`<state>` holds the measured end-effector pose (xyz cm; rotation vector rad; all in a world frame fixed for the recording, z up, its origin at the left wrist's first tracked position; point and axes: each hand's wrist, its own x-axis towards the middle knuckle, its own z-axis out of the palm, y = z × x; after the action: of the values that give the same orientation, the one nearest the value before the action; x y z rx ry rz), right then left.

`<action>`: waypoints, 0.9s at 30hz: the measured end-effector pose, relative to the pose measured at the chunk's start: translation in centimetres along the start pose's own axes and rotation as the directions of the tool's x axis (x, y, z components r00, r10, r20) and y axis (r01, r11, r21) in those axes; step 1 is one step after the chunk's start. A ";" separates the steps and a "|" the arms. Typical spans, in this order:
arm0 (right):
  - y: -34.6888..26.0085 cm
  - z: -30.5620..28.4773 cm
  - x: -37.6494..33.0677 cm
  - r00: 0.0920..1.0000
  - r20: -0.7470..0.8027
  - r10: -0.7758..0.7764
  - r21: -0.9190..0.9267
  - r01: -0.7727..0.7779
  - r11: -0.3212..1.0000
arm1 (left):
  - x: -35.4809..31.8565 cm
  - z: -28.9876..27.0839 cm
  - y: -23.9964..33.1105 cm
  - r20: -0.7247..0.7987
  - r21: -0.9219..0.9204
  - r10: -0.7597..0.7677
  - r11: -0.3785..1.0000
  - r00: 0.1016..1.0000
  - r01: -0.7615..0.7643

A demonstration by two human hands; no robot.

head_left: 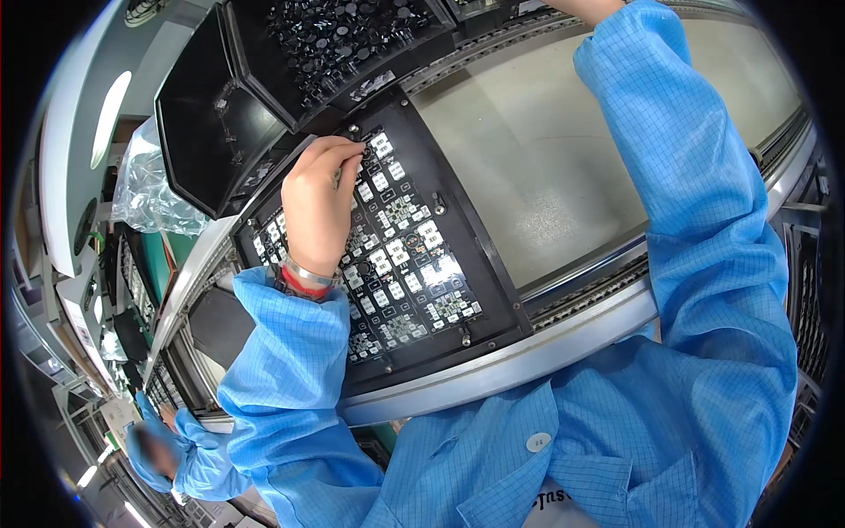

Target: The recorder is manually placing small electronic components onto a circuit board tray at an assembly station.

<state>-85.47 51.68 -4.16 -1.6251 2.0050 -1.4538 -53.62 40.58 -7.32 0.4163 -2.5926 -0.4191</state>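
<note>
My left hand [317, 195] is over a panel of circuit boards [398, 290] with many white square components, lying in a black carrier frame [466, 220]. Its thumb and index finger are pinched together at the panel's far edge, on a small black round part [367, 152] that the fingertips partly hide. A metal band and a red band circle that wrist. Only the wrist and a sliver of my right hand [588, 7] show at the top edge; its fingers are out of the picture. Nearest to it is a black bin of loose black round parts [343, 44].
A second black bin [216, 123] stands left of the parts, beside a clear plastic bag [154, 185]. The carrier rests on a conveyor with a chain edge [590, 286] and a metal rail [502, 361]. At the lower left another person in blue [189, 453] works along the line.
</note>
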 end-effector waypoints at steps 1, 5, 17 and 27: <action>-0.1 0.0 0.0 1.000 0.001 -0.001 0.001 0.001 1.000 | 0.0 0.1 0.1 -0.005 0.024 0.018 1.000 1.000 -0.018; 0.0 -0.2 -0.1 1.000 -0.019 -0.008 -0.036 0.007 0.999 | 0.2 0.2 0.6 0.015 0.082 0.050 0.995 0.999 -0.051; 0.9 -1.0 0.1 1.000 -0.020 0.013 -0.079 -0.015 0.997 | 0.5 -0.8 1.8 0.102 0.215 0.183 0.956 0.978 -0.201; 1.9 -1.7 0.0 0.990 -0.067 -0.124 -0.158 0.113 0.981 | 9.1 -3.4 3.1 -0.035 0.262 0.467 0.858 0.884 -0.443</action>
<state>-87.79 52.52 -4.71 -1.8054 2.1446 -1.4542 -60.21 39.38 0.32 -0.1072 -2.5421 0.0908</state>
